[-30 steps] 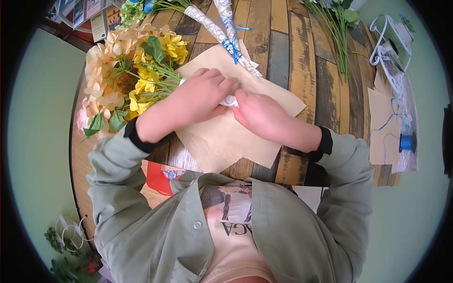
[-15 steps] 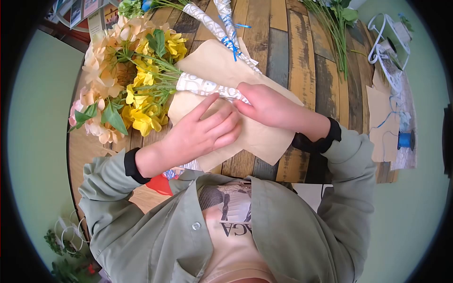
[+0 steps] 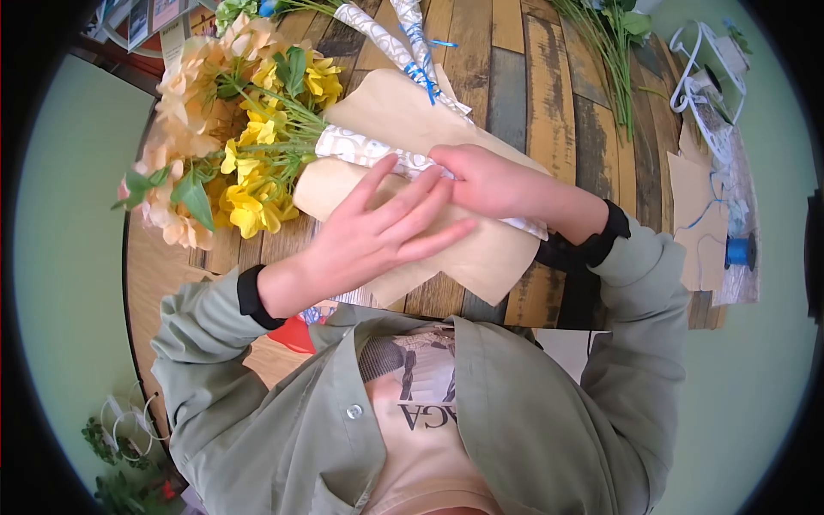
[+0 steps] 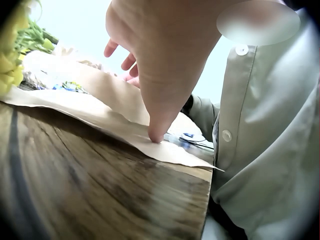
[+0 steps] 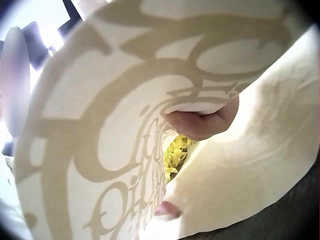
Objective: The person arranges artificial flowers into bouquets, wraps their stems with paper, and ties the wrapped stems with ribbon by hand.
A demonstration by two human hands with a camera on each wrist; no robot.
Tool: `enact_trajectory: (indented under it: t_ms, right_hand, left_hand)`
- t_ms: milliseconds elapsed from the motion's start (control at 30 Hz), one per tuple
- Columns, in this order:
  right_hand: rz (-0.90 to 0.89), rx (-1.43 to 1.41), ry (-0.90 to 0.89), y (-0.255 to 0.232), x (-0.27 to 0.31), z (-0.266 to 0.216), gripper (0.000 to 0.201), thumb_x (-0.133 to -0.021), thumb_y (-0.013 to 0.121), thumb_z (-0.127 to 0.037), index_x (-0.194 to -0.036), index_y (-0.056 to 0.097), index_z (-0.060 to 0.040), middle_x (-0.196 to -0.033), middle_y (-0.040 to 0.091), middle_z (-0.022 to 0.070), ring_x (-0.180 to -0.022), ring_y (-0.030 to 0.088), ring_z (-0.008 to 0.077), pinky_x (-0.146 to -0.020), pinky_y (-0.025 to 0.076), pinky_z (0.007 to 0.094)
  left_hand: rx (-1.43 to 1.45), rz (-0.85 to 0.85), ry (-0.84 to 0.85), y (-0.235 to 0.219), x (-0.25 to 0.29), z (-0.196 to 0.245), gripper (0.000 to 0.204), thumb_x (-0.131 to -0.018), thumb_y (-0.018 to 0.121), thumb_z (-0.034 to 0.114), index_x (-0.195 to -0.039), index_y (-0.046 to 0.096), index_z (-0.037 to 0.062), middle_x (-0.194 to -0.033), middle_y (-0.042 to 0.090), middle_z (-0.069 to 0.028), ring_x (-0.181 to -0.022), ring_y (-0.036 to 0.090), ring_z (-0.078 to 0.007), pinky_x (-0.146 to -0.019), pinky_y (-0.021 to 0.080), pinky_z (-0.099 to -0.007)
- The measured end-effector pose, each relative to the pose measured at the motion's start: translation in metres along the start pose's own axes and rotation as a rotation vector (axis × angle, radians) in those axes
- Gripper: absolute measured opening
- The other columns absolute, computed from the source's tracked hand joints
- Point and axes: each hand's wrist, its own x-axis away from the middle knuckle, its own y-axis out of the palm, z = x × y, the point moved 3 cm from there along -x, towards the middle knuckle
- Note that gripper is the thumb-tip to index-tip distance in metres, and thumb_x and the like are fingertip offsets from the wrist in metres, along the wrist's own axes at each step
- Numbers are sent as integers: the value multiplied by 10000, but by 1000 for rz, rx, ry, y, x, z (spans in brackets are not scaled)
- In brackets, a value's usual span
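In the head view, a bouquet with yellow flowers (image 3: 253, 193) and peach flowers (image 3: 184, 107) lies with its blooms to the left. Its stems run into a rolled sleeve of white-and-tan patterned wrapping paper (image 3: 354, 148), whose inner side is plain tan. My right hand (image 3: 496, 182) grips the roll near its right part; in the right wrist view the thumb (image 5: 205, 120) presses the patterned paper's edge. My left hand (image 3: 390, 219) is spread over the tan sheet, its fingers straight and reaching to the roll. In the left wrist view its thumb (image 4: 156, 136) touches the paper.
Two patterned wrapped bundles (image 3: 378, 39) tied with blue ribbon lie at the back of the wooden table (image 3: 549, 103). Loose green stems (image 3: 614, 77) lie farther right. At the right edge are a white metal stand (image 3: 699, 86) and a blue ribbon spool (image 3: 740, 251).
My left hand has let go of the roll, drawn back toward the body and spread its fingers, then moved slightly right. My right hand keeps its grip; more patterned paper shows beside its wrist.
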Motion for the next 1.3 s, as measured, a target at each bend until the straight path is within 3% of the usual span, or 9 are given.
enact_trajectory:
  t_ms: [133, 200, 267, 300, 500, 767, 933, 1133, 1300]
  right_hand:
    - [5, -103, -53, -5, 2, -10, 209, -846, 549, -169, -868, 533, 38, -848, 595, 235, -771, 583, 366, -674, 452, 403]
    - [29, -29, -2, -9, 4, -20, 212, -844, 554, -171, -858, 520, 37, -820, 588, 237, -759, 581, 372, -660, 449, 408]
    - [66, 52, 61, -10, 5, -18, 216, -841, 559, -174, -848, 506, 36, -792, 581, 239, -748, 579, 379, -646, 446, 413]
    - [93, 104, 40, -8, 5, -14, 220, -839, 563, -177, -843, 491, 31, -778, 574, 238, -741, 578, 383, -635, 446, 422]
    - [211, 322, 8, -4, 2, -15, 213, -838, 550, -175, -853, 459, 17, -759, 568, 220, -711, 584, 383, -607, 457, 445]
    - [241, 358, 105, 3, 1, -13, 210, -837, 535, -151, -965, 467, 1, -881, 560, 209, -754, 573, 384, -652, 461, 451]
    - [311, 487, -128, 4, -4, -21, 180, -794, 547, -88, -890, 439, 20, -797, 559, 194, -751, 592, 342, -649, 483, 418]
    - [103, 145, -48, 6, -2, -13, 317, -846, 547, -123, -1131, 473, -7, -951, 588, 213, -883, 579, 377, -755, 463, 407]
    - [11, 47, -41, 1, -14, -18, 346, -877, 552, -188, -1155, 472, 0, -944, 597, 235, -888, 586, 372, -754, 461, 401]
  left_hand:
    - [-139, 107, 80, 3, -4, -8, 573, -748, 569, 217, -1307, 447, 185, -1230, 501, -86, -1163, 491, -216, -996, 387, -448]
    - [-145, 198, 57, -8, -6, -17, 455, -702, 564, 200, -1150, 544, 125, -1073, 555, -67, -1021, 553, -192, -868, 460, -372]
    - [-76, -49, 4, -14, -4, -23, 241, -660, 557, 170, -886, 570, 86, -831, 527, -41, -801, 551, -165, -680, 459, -299]
    - [-92, 78, -13, -14, -6, -28, 105, -644, 550, 153, -721, 509, 95, -687, 427, -13, -650, 485, -143, -541, 382, -260]
    - [-105, -126, 137, -12, -2, -30, 110, -655, 557, 156, -742, 521, 100, -671, 403, 6, -620, 468, -118, -504, 345, -241]
    - [-189, -135, 310, -9, 1, -25, 83, -685, 545, 166, -716, 534, 90, -662, 416, 7, -609, 465, -116, -509, 343, -245]
    - [-58, -1, 179, -9, -4, -37, 98, -660, 564, 158, -706, 494, 107, -653, 410, 10, -599, 477, -117, -517, 378, -241]
    - [-61, 151, 96, -16, -5, -48, 131, -622, 574, 154, -690, 466, 127, -631, 402, 17, -525, 480, -97, -423, 342, -227]
    - [-35, 200, 126, -16, -5, -50, 167, -577, 580, 152, -649, 432, 122, -609, 383, 9, -506, 459, -103, -412, 334, -234]
